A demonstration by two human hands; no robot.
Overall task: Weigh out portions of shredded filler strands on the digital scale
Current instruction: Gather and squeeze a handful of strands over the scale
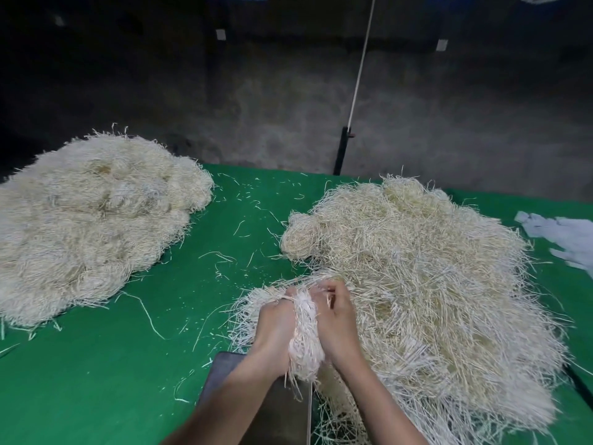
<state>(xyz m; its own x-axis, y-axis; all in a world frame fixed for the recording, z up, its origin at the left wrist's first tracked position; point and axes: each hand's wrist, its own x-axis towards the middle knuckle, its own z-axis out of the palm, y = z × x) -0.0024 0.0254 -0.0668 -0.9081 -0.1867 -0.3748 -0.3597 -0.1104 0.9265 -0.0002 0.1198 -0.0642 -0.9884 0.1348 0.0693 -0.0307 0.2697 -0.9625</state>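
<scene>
clutching strand bundle, hands seemingly curled

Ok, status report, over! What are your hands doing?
Gripping one strand bundle with left hand and right hand. Held over scale. Big pile crowds scale's right edge.

The cloth is plain bright green. The left pile is creamy white, the right pile straw-yellow, the bundle seemingly pinkish white. The scale is dull grey.
</scene>
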